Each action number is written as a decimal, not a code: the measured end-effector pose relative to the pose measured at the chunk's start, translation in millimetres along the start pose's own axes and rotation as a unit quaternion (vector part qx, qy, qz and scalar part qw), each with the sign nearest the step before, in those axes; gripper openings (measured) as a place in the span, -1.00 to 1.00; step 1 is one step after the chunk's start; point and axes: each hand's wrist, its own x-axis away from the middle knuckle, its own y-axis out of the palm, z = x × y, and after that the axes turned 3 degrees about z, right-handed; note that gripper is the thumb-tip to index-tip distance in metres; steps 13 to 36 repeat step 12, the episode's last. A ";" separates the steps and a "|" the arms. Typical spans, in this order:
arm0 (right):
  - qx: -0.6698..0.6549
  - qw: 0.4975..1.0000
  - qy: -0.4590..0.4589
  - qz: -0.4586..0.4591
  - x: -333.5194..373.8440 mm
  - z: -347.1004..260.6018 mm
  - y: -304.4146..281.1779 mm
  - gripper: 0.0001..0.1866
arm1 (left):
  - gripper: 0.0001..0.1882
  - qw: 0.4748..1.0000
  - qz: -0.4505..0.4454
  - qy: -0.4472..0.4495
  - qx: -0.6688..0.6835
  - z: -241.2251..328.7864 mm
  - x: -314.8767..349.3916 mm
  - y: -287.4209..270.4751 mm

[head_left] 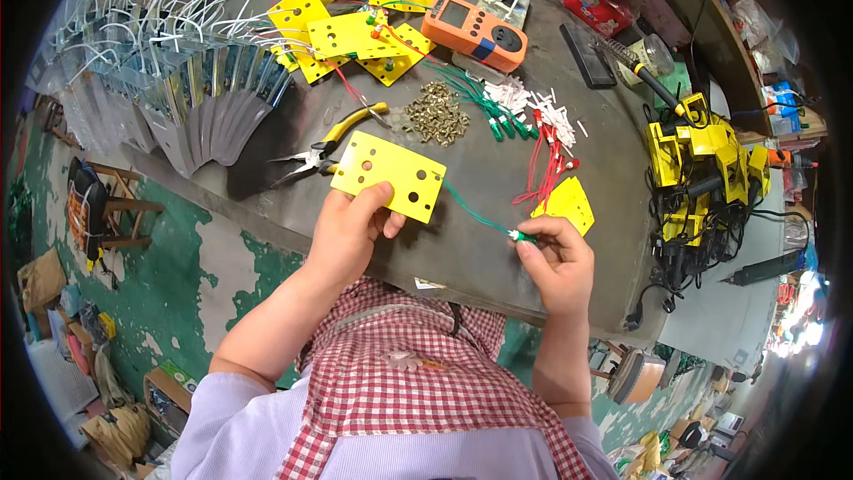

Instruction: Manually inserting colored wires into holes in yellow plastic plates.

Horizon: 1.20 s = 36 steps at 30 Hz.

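My left hand grips a yellow plate with several round holes, thumb on top and fingers underneath. To its right, my right hand pinches a small green indicator light between thumb and fingertips. A thin green wire runs from the light to the plate's right edge; where it ends behind the plate is hidden. Yellow-handled pliers lie with open jaws just left of the plate. More plain yellow plates rest beyond my right hand.
Beyond the plate are a pile of brass fittings, green-wired lights, red-wired lights and white sleeves. Wired yellow plates and an orange multimeter sit farther back. Metal panels stand left; yellow devices with black cords are right.
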 end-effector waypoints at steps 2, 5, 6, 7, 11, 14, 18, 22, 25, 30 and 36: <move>-0.025 0.999 -0.020 0.000 4.6 -0.3 -1.5 -0.78 | -0.80 1.000 0.014 -0.003 -0.008 -0.6 -0.5 -0.7; -0.063 0.997 -0.034 -0.014 6.6 -2.5 -0.6 -0.77 | -0.80 1.000 0.011 -0.007 -0.015 -2.6 -0.4 -2.7; -0.076 0.996 -0.027 -0.029 6.5 -2.8 0.0 -0.77 | -0.80 1.000 0.010 -0.007 -0.016 -2.3 0.3 -2.2; -0.076 0.996 -0.027 -0.028 6.3 -2.3 0.4 -0.77 | -0.80 1.000 0.012 -0.007 -0.011 -1.7 1.4 -1.5; 0.009 0.997 -0.050 -0.057 5.4 5.1 -2.6 -0.75 | -0.81 1.000 0.025 -0.004 0.009 0.5 3.8 -0.1; 0.041 0.993 -0.069 -0.081 5.4 7.6 -6.4 -0.74 | -0.79 1.000 0.027 -0.002 0.014 -0.1 3.5 -1.2; 0.041 0.993 -0.069 -0.081 5.4 7.6 -6.4 -0.74 | -0.79 1.000 0.027 -0.002 0.014 -0.1 3.5 -1.2; 0.041 0.993 -0.069 -0.081 5.4 7.6 -6.4 -0.74 | -0.79 1.000 0.027 -0.002 0.014 -0.1 3.5 -1.2; 0.041 0.993 -0.069 -0.081 5.4 7.6 -6.4 -0.74 | -0.79 1.000 0.027 -0.002 0.014 -0.1 3.5 -1.2; 0.041 0.993 -0.069 -0.081 5.4 7.6 -6.4 -0.74 | -0.79 1.000 0.027 -0.002 0.014 -0.1 3.5 -1.2; 0.041 0.993 -0.069 -0.081 5.4 7.6 -6.4 -0.74 | -0.79 1.000 0.027 -0.002 0.014 -0.1 3.5 -1.2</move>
